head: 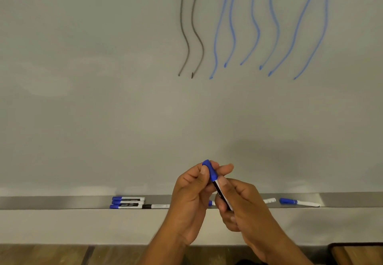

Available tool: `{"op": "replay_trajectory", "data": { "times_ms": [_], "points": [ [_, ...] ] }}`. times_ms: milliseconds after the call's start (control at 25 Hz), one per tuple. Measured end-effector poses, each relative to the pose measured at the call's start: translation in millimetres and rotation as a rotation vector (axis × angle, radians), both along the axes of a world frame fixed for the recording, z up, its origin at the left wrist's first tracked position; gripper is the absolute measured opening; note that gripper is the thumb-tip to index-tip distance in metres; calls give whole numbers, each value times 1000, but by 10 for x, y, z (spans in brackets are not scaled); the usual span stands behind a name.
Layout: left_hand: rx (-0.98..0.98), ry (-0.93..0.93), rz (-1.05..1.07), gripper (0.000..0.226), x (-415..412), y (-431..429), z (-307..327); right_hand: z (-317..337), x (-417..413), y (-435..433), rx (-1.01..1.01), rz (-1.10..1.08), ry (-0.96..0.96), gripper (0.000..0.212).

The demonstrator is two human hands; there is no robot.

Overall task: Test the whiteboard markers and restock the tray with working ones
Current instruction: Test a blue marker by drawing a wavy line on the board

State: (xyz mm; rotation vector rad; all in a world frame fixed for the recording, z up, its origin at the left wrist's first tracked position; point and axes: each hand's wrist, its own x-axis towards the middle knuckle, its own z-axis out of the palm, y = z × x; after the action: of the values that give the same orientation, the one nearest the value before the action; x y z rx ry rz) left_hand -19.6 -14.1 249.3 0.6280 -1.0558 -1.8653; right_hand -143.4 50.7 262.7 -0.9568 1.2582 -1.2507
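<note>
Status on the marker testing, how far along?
Done: black and blue test strokes on the whiteboard, several capped markers in the tray. In hand: blue-capped marker, left hand on cap, right hand on barrel. Left: cannot tell which tray markers remain untested.

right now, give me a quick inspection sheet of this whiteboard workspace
surface: whiteboard bears two black wavy lines and six blue wavy lines.
job's things: blue-capped marker held in both hands; three blue-capped markers stacked at the tray's left, a black-banded one beside them, more to the right.
clutter: nothing seen.
grippers: left hand pinches the cap; right hand grips the barrel.
cables: nothing seen.
surroundings: wood floor; dark-edged object at bottom right.
</note>
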Motion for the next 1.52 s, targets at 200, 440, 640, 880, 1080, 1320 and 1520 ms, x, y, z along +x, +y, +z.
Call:
{"op": "replay_trajectory", "data": {
  "times_ms": [200, 440, 640, 880, 1080, 1320, 1520],
  "points": [
    [37, -14, 117, 35, 88, 6, 154, 23, 221, -64, -139, -213, 495, 37],
    [79, 205, 338, 28, 425, -396, 646, 80, 375, -69, -156, -285, 1038, 31],
    [-477, 184, 561, 24, 983, -830, 1445, 203, 373, -45, 2, -107, 546, 31],
    [-819, 65, 706, 15, 901, -1095, 1828, 927, 412, -179, -90, -121, -15, 16],
    [-1495, -298, 1040, 27, 1000, -1652, 2454, 1904, 448, -390, -430, -25, 117, 21],
    [-1885, -649, 1436, 29, 991, -2179, 3085, 2262, 665, -604, -1229, -541, 554, 38],
    [-1975, -695, 1535, 29, 941, -2416, 3273, 2808, 595, -1136, -1279, -720, 538, 15]
  ]
}}
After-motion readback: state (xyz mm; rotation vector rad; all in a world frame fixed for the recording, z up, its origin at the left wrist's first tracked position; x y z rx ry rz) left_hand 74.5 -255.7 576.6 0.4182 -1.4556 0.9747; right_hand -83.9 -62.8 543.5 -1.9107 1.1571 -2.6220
